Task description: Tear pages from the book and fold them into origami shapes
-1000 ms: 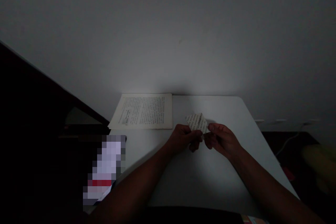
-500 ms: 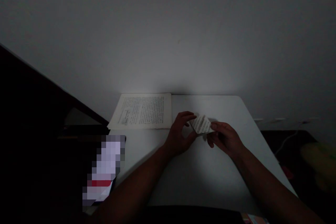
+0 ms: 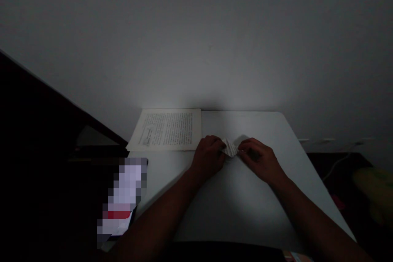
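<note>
A small folded piece of printed paper (image 3: 230, 147) is held between my two hands, over the middle of the white table (image 3: 245, 208). My left hand (image 3: 210, 154) grips its left side, the fingers curled and partly covering it. At the right corner, the thumb and fingertips of my right hand (image 3: 259, 157) pinch the paper. Lines of dark print run slantwise across the part that shows. The dim light hides the finer folds.
Printed sheets (image 3: 170, 129) lie at the table's back left, against the grey wall (image 3: 208, 49). A phone (image 3: 129, 192) with a blurred bright screen is at the left edge. A pale cable (image 3: 336, 166) hangs beyond the right side.
My left fingers have closed further over the paper, and my right hand has turned and moved slightly left. Less of the paper shows, and the hands are closer together.
</note>
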Motion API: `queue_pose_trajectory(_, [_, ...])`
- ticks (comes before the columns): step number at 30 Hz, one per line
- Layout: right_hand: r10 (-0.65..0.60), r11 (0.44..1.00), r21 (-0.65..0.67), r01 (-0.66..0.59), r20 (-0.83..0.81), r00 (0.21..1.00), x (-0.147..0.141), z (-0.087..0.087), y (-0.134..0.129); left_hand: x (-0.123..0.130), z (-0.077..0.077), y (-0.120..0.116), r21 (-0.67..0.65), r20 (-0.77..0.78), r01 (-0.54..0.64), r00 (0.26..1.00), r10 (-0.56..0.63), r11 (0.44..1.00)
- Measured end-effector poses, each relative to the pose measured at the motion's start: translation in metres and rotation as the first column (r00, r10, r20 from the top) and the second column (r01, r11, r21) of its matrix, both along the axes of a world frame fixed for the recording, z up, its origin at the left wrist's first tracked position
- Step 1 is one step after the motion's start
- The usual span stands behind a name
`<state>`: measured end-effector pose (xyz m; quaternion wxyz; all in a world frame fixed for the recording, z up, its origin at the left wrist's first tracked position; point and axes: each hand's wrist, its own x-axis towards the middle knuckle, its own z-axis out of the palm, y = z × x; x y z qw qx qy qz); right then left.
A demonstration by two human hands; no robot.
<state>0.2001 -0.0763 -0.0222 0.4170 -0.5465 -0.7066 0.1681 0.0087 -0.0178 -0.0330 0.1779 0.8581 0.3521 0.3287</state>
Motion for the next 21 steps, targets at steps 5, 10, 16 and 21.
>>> queue_pose_trajectory(5, [0.063,0.998,0.026,-0.065,0.07,0.996,0.001,-0.005,0.002,0.0,0.001,0.0,-0.013,-0.047,0.008,0.999,-0.009,1.0])
queue_pose_trajectory(10, [0.047,0.998,0.025,-0.052,0.179,0.983,0.001,-0.006,0.002,0.001,-0.002,-0.001,-0.039,-0.003,0.032,0.999,-0.033,0.999])
queue_pose_trajectory(16, [-0.028,0.999,0.022,0.027,0.018,0.999,0.003,-0.006,0.002,0.003,0.002,-0.001,-0.107,0.184,0.067,0.982,-0.047,0.992])
queue_pose_trajectory(21, [-0.193,0.978,-0.113,0.177,-0.15,0.97,0.0,-0.007,-0.003,0.002,0.01,-0.002,-0.094,0.405,0.095,0.913,-0.049,0.991])
